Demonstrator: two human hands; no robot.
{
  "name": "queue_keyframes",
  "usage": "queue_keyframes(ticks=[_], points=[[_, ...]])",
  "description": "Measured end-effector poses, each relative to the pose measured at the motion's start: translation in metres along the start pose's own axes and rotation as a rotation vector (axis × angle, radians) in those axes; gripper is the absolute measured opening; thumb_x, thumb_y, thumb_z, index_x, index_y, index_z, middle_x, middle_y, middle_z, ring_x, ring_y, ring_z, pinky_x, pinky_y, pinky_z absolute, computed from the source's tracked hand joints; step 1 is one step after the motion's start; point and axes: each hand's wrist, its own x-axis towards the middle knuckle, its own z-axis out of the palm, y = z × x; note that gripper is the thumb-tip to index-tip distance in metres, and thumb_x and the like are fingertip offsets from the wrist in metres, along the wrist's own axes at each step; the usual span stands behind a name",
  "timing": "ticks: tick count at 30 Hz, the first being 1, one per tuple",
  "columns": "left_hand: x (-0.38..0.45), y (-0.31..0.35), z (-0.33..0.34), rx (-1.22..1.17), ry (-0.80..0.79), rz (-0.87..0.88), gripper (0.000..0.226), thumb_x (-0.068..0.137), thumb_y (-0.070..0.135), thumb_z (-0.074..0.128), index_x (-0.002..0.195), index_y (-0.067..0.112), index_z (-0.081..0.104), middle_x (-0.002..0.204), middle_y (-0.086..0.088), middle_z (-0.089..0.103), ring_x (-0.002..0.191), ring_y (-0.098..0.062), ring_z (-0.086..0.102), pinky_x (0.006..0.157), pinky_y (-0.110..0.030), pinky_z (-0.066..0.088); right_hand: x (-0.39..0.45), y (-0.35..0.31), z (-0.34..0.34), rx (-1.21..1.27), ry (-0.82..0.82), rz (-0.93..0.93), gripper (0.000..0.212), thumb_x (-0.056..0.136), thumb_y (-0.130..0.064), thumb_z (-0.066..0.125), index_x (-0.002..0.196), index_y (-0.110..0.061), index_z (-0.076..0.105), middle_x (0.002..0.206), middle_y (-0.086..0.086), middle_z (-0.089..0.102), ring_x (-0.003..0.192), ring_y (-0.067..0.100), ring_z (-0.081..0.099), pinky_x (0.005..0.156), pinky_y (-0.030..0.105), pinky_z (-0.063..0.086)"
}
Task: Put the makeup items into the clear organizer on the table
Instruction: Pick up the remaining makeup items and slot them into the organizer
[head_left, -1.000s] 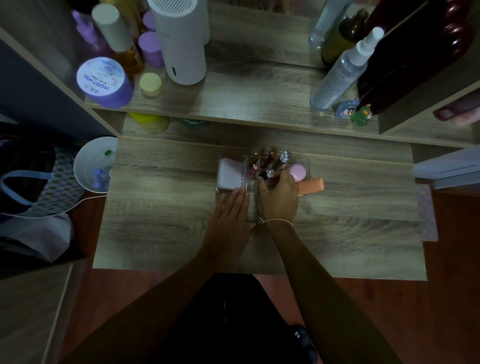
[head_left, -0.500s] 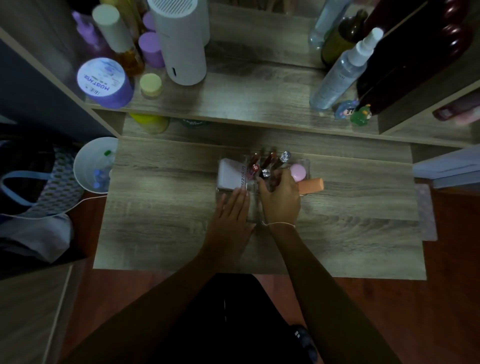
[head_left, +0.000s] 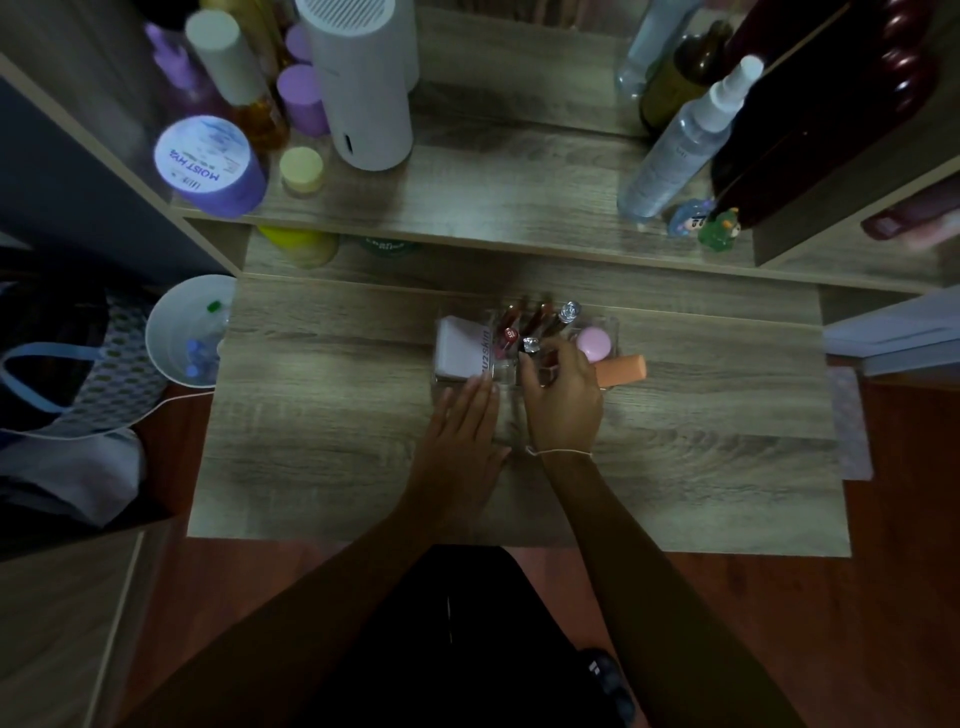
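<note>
The clear organizer (head_left: 610, 325) stands at the middle of the wooden table (head_left: 332, 415). A pink-white box (head_left: 460, 351) fills its left part. Several lip tubes (head_left: 540, 319) stand in the middle slots, and a round pink compact (head_left: 593, 344) sits at its right. A peach tube (head_left: 623, 370) pokes out to the right of my right hand. My left hand (head_left: 462, 431) lies flat, fingers apart, against the organizer's near left side. My right hand (head_left: 563, 397) is curled over the organizer's near middle, fingertips on a silver-capped tube (head_left: 531, 344); its grip is partly hidden.
A raised shelf (head_left: 493, 208) behind the table carries a white cylinder (head_left: 358, 88), purple jars (head_left: 208, 166), a spray bottle (head_left: 680, 145) and small figurines (head_left: 701, 223). A white bin (head_left: 182, 332) stands off the table's left edge, beside a bag. A dark box leans at right.
My right hand has shifted slightly and its fingers have closed in around the silver-capped tube. My left hand has stayed flat beside the organizer.
</note>
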Motion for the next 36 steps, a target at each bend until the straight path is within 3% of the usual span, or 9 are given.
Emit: queue_keyframes(ticks=[5,12,19,25,27,30,36], points=[[0.001,-0.002,0.003,0.021,0.007,0.001,0.068,0.094,0.043,0.039,0.147,0.002,0.023,0.156,-0.017,0.024,0.146,-0.028,0.016,0.119,-0.049,0.011,0.001,-0.002,0.001,0.006,0.018,-0.02,0.024,0.084,-0.018,0.068,0.105,-0.007,0.065,0.095,0.012,0.071,0.085,0.028,0.066,0.07,0.036,0.052],[0.0,0.001,0.003,0.019,0.025,-0.003,0.068,0.095,0.042,0.042,0.147,0.002,0.021,0.157,-0.016,0.021,0.146,-0.028,0.013,0.119,-0.05,0.008,-0.002,-0.003,0.003,-0.015,0.039,-0.014,0.023,0.083,-0.019,0.07,0.104,-0.009,0.065,0.094,0.01,0.071,0.085,0.025,0.066,0.07,0.026,0.044],[0.0,0.0,0.002,0.023,-0.02,-0.001,0.069,0.097,0.043,0.035,0.149,0.003,0.012,0.159,-0.015,0.011,0.148,-0.028,0.003,0.121,-0.049,0.003,0.0,0.0,0.002,-0.012,0.008,-0.012,0.025,0.086,-0.022,0.067,0.106,-0.007,0.065,0.096,0.01,0.072,0.087,0.024,0.067,0.073,0.037,0.055],[-0.004,0.002,-0.005,-0.02,0.089,0.029,0.063,0.091,0.028,0.051,0.143,0.0,0.032,0.152,-0.019,0.033,0.143,-0.032,0.026,0.115,-0.054,0.026,-0.007,0.003,-0.002,-0.005,0.022,-0.05,0.032,0.088,-0.021,0.064,0.118,-0.01,0.061,0.099,0.009,0.071,0.084,0.021,0.067,0.069,0.031,0.054],[-0.005,0.0,-0.008,-0.044,0.135,0.019,0.061,0.09,0.026,0.05,0.142,-0.001,0.033,0.151,-0.02,0.033,0.142,-0.033,0.027,0.115,-0.054,0.026,-0.013,0.004,-0.004,-0.027,-0.004,-0.12,0.035,0.09,-0.017,0.061,0.124,-0.011,0.058,0.096,0.008,0.07,0.077,0.019,0.065,0.065,0.025,0.048],[-0.006,-0.004,-0.013,-0.059,0.152,-0.003,0.061,0.088,0.023,0.05,0.142,-0.002,0.033,0.151,-0.022,0.032,0.142,-0.035,0.026,0.115,-0.054,0.025,-0.02,0.005,-0.007,-0.055,-0.06,-0.149,0.039,0.092,-0.017,0.058,0.13,-0.013,0.055,0.099,0.01,0.069,0.076,0.023,0.064,0.062,0.031,0.051],[0.011,-0.006,-0.031,0.025,0.222,-0.002,0.073,0.073,0.021,0.073,0.134,-0.004,0.044,0.141,-0.027,0.045,0.132,-0.041,0.042,0.105,-0.059,0.033,-0.018,0.004,-0.014,-0.043,-0.017,-0.21,0.043,0.091,-0.02,0.051,0.133,-0.011,0.052,0.094,0.01,0.065,0.076,0.02,0.06,0.062,0.028,0.047]])
